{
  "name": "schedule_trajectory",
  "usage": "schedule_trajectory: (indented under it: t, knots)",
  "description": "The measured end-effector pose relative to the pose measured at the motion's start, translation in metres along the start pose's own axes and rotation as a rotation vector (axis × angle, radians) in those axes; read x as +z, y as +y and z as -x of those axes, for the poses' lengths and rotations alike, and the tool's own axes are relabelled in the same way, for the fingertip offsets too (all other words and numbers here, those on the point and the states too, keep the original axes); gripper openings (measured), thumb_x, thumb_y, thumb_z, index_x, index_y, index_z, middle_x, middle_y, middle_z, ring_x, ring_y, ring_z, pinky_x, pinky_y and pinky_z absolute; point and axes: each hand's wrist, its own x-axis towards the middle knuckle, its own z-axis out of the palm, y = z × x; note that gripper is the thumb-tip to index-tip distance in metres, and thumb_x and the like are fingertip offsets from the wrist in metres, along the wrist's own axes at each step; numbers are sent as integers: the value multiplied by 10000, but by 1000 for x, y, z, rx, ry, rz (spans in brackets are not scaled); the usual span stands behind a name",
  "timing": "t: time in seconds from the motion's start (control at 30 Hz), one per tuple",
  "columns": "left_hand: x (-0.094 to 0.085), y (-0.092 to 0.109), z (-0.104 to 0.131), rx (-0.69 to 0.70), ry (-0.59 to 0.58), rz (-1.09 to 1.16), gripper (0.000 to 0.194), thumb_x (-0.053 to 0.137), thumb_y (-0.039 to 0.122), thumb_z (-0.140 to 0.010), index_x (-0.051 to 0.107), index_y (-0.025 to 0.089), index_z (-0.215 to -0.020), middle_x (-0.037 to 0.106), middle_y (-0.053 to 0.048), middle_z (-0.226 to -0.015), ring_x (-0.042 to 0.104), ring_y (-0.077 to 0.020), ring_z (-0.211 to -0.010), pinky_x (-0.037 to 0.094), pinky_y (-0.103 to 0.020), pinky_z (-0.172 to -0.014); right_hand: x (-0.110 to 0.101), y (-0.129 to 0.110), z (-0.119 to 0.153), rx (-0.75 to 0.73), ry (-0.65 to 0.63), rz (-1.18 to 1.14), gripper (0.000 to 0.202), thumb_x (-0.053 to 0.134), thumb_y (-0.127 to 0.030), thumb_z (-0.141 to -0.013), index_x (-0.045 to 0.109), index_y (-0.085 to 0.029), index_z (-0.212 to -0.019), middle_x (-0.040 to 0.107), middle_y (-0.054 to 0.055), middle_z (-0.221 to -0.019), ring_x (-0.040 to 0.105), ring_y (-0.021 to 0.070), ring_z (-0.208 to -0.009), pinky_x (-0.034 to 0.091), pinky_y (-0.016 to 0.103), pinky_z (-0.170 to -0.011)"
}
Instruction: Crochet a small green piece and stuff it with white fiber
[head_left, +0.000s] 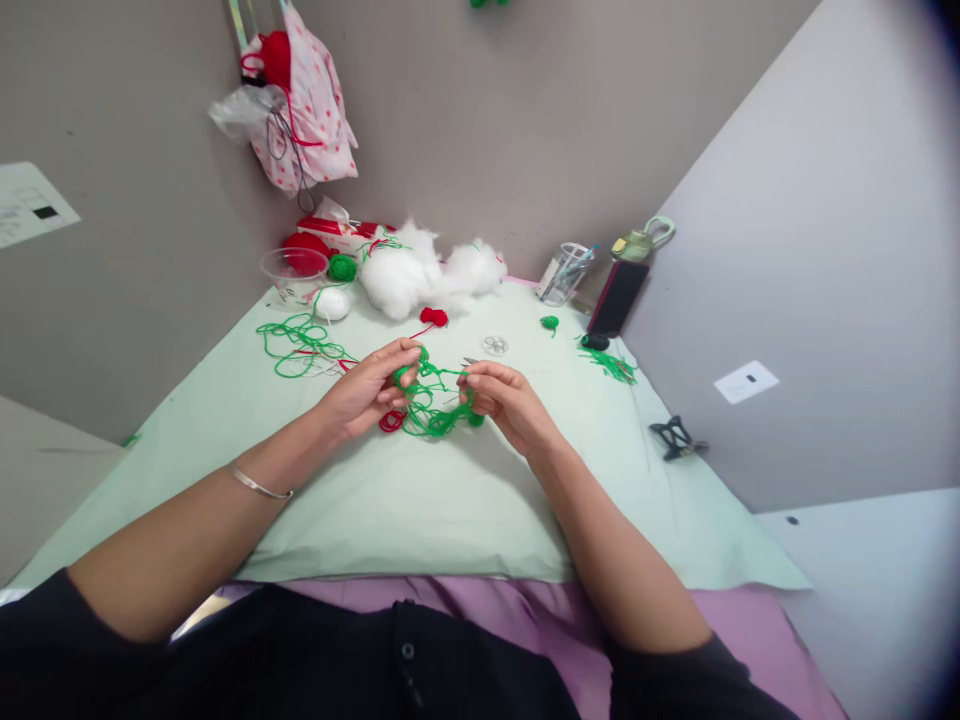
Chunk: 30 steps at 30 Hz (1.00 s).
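Observation:
Green yarn (435,422) lies in loose tangled loops on the pale green cloth, with strands stretched between both hands. My left hand (367,388) has its fingers closed on the green yarn, near the thumb and fingertips. To the right, my right hand (506,398) pinches the green yarn between thumb and fingers. A pointed metal tip (469,361) shows just above my right fingertips; the rest of it is hidden. Beside my left fingers, a small red yarn coil (391,421) rests on the cloth. Beyond the hands is a red knotted piece (433,317).
White stuffing (405,275), a white yarn ball (331,303) and a clear tub (294,278) stand at the back. A plastic cup (566,274), phone (619,298) and green scraps (611,364) are at the right. A black clip (675,438) lies near the right wall.

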Motion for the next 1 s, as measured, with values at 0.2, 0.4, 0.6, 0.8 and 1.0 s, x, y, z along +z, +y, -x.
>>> schedule_trajectory:
  t: [0.2, 0.4, 0.6, 0.8, 1.0]
  knots:
    - [7, 0, 5, 10, 28, -131, 200, 748, 310, -856, 605, 171, -860, 650, 37, -656, 288, 8, -337, 274, -132, -363, 4, -3, 5, -102, 63, 233, 372, 735, -509, -825, 730, -208, -1044, 730, 28, -964, 379, 55, -543, 256, 225, -464]
    - [12, -12, 5, 22, 29, -248, 287, 821, 396, -777, 670, 169, -869, 660, 5, -623, 328, -26, -360, 251, -179, -370, 9, 2, 4, -54, -85, 284, 323, 830, -465, -735, 709, -178, -822, 658, -13, -738, 464, 76, -580, 330, 223, -519]
    - [8, -12, 2, 81, 53, -337, 306, 779, 450, -816, 740, 179, -952, 698, -30, -847, 351, -23, -429, 273, -193, -409, -6, -3, 0, 3, -9, -115, 308, 815, -408, -737, 599, -190, -759, 622, -53, -691, 163, 20, -455, 204, 201, -433]
    - [2, -12, 0, 66, 9, -420, 268, 811, 408, -777, 763, 148, -731, 446, 34, -493, 301, -55, -425, 193, -204, -421, -12, -6, -1, -28, -28, -224, 304, 755, -442, -758, 649, -216, -932, 577, -77, -635, 120, 36, -440, 200, 206, -416]
    - [-3, -11, -1, 91, 38, -419, 200, 836, 362, -765, 793, 168, -788, 638, -30, -691, 412, -82, -505, 313, -209, -465, -16, -7, 3, -125, -8, -185, 315, 749, -482, -773, 657, -251, -966, 689, -19, -893, 125, 44, -480, 193, 216, -421]
